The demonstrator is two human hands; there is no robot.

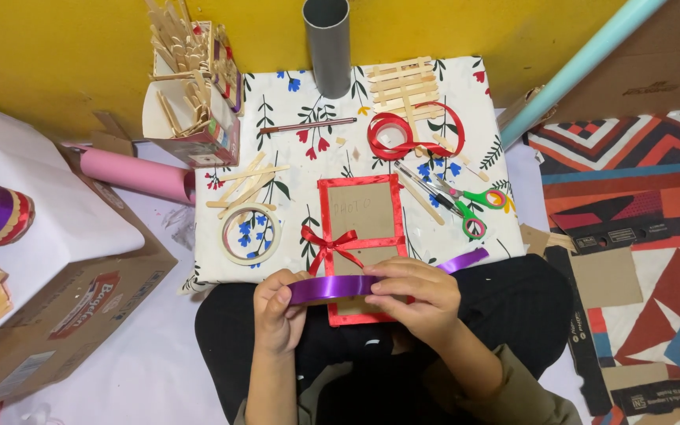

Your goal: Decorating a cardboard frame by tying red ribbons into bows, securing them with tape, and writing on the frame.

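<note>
Both hands, left hand (279, 303) and right hand (419, 291), pinch a shiny purple satin ribbon (332, 288) stretched between them. Red-edged cardboard photo frame (360, 228) already carries a red ribbon bow (329, 244); purple strip not yet attached.

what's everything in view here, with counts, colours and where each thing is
purple ribbon: 1, purple, stretched between both hands
frame: 1, red edge, brown card, red bow, table centre
scissors: 1, green handles, right of frame
red ribbon: 1 roll, red, above frame
tape ring: 1, white, left of frame
wooden sticks: many, pale, table top and left box
brush: 1, brown, upper table
grey tube: 1, table back
pink roll: 1, left floor
left hand: 1, pinching ribbon
right hand: 1, pinching ribbon
</note>
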